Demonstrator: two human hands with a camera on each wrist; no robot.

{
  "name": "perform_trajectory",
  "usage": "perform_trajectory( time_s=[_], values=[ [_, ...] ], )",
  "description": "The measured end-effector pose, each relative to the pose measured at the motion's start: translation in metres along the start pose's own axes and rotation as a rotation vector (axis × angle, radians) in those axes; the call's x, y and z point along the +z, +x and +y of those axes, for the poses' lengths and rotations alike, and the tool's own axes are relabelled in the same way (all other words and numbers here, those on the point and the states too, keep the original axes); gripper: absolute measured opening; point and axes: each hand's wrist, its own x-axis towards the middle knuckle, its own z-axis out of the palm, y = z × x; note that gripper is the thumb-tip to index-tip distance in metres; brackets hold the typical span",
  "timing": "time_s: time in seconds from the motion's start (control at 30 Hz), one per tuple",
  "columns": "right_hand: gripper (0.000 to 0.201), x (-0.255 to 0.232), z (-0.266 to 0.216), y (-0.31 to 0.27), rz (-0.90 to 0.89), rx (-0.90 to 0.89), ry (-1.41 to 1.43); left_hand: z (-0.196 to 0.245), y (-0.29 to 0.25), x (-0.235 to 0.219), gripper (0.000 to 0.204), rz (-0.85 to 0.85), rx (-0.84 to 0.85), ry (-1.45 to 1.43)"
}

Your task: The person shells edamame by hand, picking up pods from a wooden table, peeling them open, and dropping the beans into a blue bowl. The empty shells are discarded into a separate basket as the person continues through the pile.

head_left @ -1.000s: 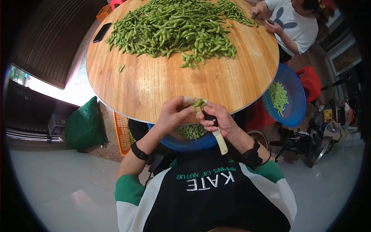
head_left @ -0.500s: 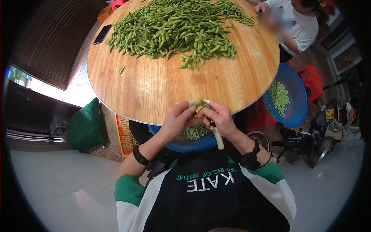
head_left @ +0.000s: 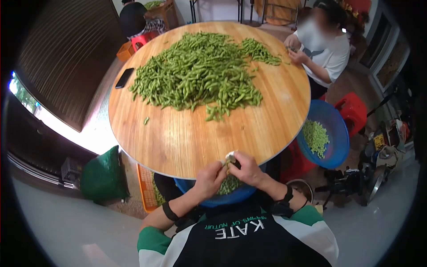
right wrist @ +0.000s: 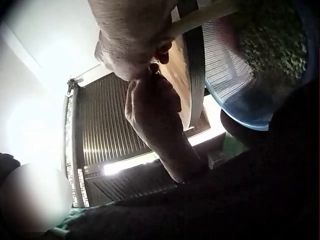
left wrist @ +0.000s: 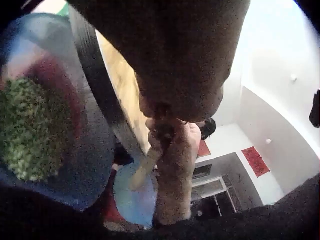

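Note:
Over the near table edge in the head view, my left hand point(head_left: 209, 179) and right hand point(head_left: 247, 170) meet at their fingertips. The left fingers pinch a green edamame pod point(head_left: 230, 163), partly hidden by both hands. My right hand also grips a tool with a long pale handle point(right wrist: 205, 17); its working end is hidden. The same handle point(left wrist: 142, 172) sticks out below the right hand in the left wrist view. White wrapping point(head_left: 230, 155) shows at the fingertips. Directly under the hands is a blue basin point(head_left: 213, 201) with shelled beans point(head_left: 229, 185).
A large heap of edamame pods point(head_left: 195, 73) covers the middle of the round wooden table point(head_left: 173, 147). A phone point(head_left: 124, 78) and one loose pod point(head_left: 146, 120) lie left. Another person point(head_left: 329, 58) sits right, near a second blue basin point(head_left: 336, 133). An orange crate point(head_left: 147, 187) stands lower left.
The head view has tilted up, so the table's far edge and a person at the back now show. My right hand has turned over the pod, and the pale handle is now hidden in that view.

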Motion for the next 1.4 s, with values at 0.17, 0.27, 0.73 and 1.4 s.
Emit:
perform_trajectory(
  time_s=[0.17,0.27,0.73,1.4],
  values=[
    [0.017,0.002,0.005,0.005,-0.046,0.055,0.0,0.009,0.001,-0.001,0.016,-0.016,-0.081,-0.074],
    [0.018,0.007,0.007,0.001,-0.012,-0.012,-0.041,0.007,0.0,0.0,0.015,-0.024,-0.146,-0.133],
    [0.021,0.006,-0.026,-0.018,-0.051,-0.268,-0.434,0.0,0.0,0.024,0.009,0.02,-0.303,-0.283],
    [0.011,0.011,-0.019,-0.026,-0.274,-0.055,0.058,0.014,-0.046,-0.129,0.009,-0.332,-0.183,0.429]
  ],
)
